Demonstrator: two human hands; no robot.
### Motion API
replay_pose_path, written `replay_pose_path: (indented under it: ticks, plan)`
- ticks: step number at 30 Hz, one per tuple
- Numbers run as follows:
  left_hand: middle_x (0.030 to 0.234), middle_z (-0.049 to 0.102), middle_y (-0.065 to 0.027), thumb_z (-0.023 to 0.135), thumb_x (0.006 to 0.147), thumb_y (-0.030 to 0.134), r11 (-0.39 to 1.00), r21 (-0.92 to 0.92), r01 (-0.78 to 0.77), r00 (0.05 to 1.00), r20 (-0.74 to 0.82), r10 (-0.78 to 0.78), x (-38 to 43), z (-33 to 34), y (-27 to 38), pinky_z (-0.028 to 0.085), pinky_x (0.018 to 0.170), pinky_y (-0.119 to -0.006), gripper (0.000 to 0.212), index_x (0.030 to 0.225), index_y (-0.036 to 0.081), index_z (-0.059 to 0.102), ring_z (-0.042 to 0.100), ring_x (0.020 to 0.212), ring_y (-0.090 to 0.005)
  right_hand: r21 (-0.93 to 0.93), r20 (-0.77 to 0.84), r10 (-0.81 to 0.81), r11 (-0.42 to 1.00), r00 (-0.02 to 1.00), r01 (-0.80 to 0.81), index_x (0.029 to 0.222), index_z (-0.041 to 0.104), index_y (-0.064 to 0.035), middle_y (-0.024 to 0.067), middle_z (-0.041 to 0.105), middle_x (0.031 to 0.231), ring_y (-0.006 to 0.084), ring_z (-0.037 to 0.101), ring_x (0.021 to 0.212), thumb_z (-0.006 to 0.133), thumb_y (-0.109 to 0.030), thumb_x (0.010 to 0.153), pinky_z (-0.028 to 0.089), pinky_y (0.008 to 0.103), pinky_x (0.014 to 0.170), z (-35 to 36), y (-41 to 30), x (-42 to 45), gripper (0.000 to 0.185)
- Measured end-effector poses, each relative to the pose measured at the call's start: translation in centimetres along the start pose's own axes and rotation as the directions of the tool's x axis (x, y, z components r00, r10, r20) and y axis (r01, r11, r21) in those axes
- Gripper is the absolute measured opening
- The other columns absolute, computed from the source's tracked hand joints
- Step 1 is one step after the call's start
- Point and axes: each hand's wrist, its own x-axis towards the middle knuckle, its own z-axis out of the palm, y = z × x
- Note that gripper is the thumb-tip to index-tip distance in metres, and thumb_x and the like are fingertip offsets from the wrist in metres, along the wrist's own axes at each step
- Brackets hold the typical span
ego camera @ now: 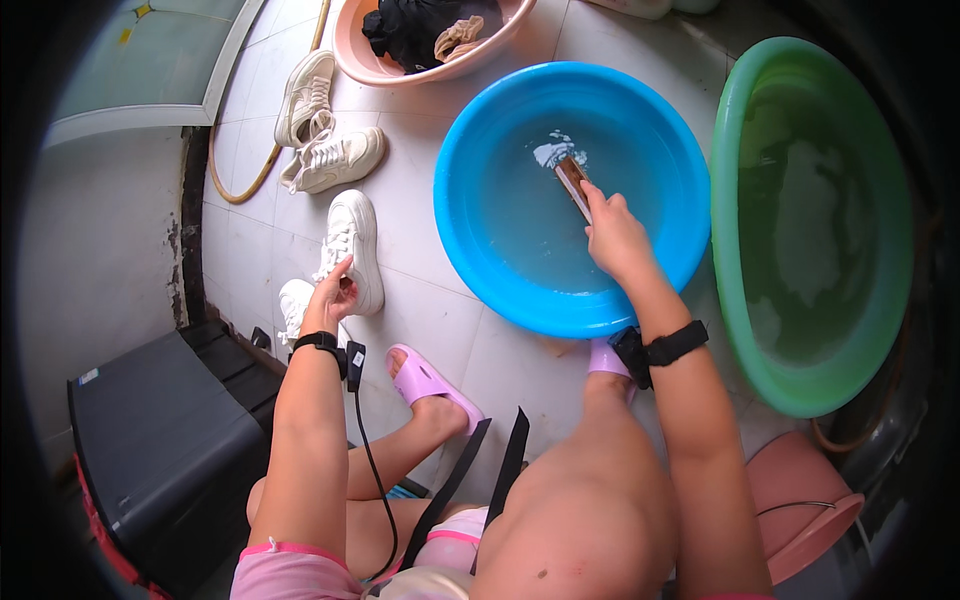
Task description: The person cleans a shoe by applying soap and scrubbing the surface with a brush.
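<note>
My right hand (pixel 619 232) grips a brown wooden-backed brush (pixel 574 186), its far end dipped in the cloudy water of a blue plastic basin (pixel 480 262). White reflections or suds show around that end. At the left, my left hand (pixel 336 294) holds a white lace-up sneaker (pixel 358 232) at its ankle opening, the toe pointing away from me. Another white sneaker (pixel 295 304) lies partly behind my left wrist. Beyond them, a pair of off-white sneakers, one (pixel 307 97) above the other (pixel 341 160), rests on the tiles.
A green basin of water (pixel 724 225) stands at the right, a pink basin with dark and beige cloth (pixel 356 64) at the top. A yellowish hose (pixel 240 196) curves along the left. A black box (pixel 165 420) and a pink bucket (pixel 802 495) are near me.
</note>
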Motion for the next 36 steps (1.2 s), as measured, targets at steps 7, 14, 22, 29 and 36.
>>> replay_pose_path:
  ticks: [7, 14, 22, 29, 36]
  plan:
    - [0.074, 0.055, -0.0001, 0.069, 0.073, 0.008, 0.967, 0.159, -0.198, 0.979, -0.019, 0.203, 0.7, -0.9, -0.3, 0.043, 0.057, -0.026, 0.018, 0.087, 0.005, 0.058, 0.05, 0.065, -0.0125, -0.029, 0.11, -0.588, 0.804, 0.802, 0.593, 0.098, 0.057, -0.0072, 0.0099, 0.055, 0.091, 0.0289, 0.054, 0.087, 0.059, -0.007, 0.072, 0.047, 0.0376, 0.074, -0.2, -3.4, -3.7, 0.026]
    - [0.103, 0.059, -0.0069, 0.062, 0.082, 0.013, 0.918, -0.017, -0.396, 0.882, 0.271, 0.385, -5.9, 0.6, 0.1, 0.047, 0.079, -0.027, 0.035, 0.112, 0.0, 0.051, 0.057, 0.091, -0.0152, 0.036, 0.712, -0.678, 0.291, 0.18, 0.956, 0.092, 0.062, -0.0118, -0.0001, 0.058, 0.093, 0.0227, 0.054, 0.095, 0.053, -0.018, 0.08, 0.047, 0.0331, 0.076, 6.8, -1.9, -9.6, 0.016]
    - [0.119, 0.05, -0.0129, 0.055, 0.087, 0.017, 0.94, -0.307, -0.151, 0.885, 0.382, 0.267, -13.6, 2.0, 1.3, 0.042, 0.091, -0.044, 0.041, 0.122, 0.001, 0.042, 0.049, 0.108, -0.0282, -0.334, 0.879, -0.431, -0.254, 0.203, 0.907, 0.123, 0.046, -0.0244, 0.0009, 0.03, 0.134, 0.0263, 0.027, 0.126, 0.049, -0.025, 0.082, 0.026, 0.048, 0.101, 9.9, -2.4, -9.8, 0.041]
    - [0.116, 0.055, -0.0092, 0.056, 0.086, 0.013, 0.8, -0.588, 0.121, 0.92, 0.368, 0.132, -16.2, 1.9, 1.2, 0.036, 0.097, -0.046, 0.03, 0.114, 0.004, 0.049, 0.049, 0.111, -0.0254, -0.365, 0.904, -0.376, -0.43, 0.204, 0.826, 0.122, 0.047, -0.0202, 0.0042, 0.038, 0.128, 0.0309, 0.039, 0.115, 0.055, -0.025, 0.079, 0.029, 0.0548, 0.094, 11.1, -2.3, -8.5, 0.044]
    - [0.116, 0.055, -0.0084, 0.056, 0.086, 0.013, 0.815, -0.562, 0.138, 0.909, 0.398, 0.121, -16.6, 2.0, 0.3, 0.036, 0.097, -0.045, 0.03, 0.114, 0.005, 0.049, 0.049, 0.111, -0.0246, -0.332, 0.908, -0.366, -0.333, 0.203, 0.882, 0.113, 0.052, -0.0191, 0.0039, 0.047, 0.116, 0.0296, 0.045, 0.106, 0.055, -0.023, 0.079, 0.035, 0.0524, 0.089, 12.8, -0.6, -8.2, 0.035]
